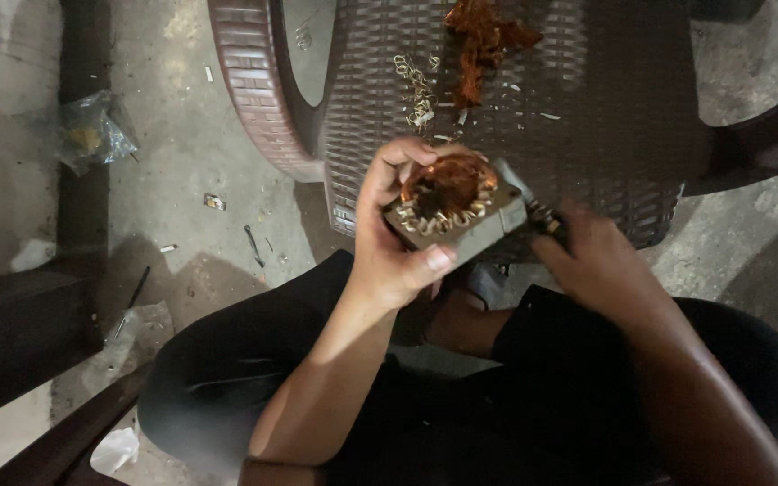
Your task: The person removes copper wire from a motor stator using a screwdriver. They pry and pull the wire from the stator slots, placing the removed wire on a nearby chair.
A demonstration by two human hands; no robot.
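The person holds a square motor stator [455, 209] above the lap, just in front of the near edge of a brown woven plastic chair [587, 108]. The left hand [398, 243] is closed around the stator's left side, thumb along the lower edge and fingers curled over the top rim. Copper windings show inside the bore, and pale insulation loops line the near face of the stator.

The right hand [601, 261] sits at the stator's right side, closed on a small dark tool [544, 219]. The tool's tip cannot be made out.

On the chair seat, beyond the stator, lie a tangle of removed copper wire [483, 40] and a scatter of pale clippings [418, 90].

Risks judged from this position:

- The stator is supported by one hand only, with no worktop beneath it. Force from the tool side could twist it out of the grip and drop it onto the legs or the concrete floor [182, 153].
- The left fingers rest close to the bore. A slip of the tool toward them could cause injury.
- Cut wire ends are likely sharp and could scratch bare skin.
- Low light may hide the tool tip from the person.
- Loose clippings could fall through the seat weave.
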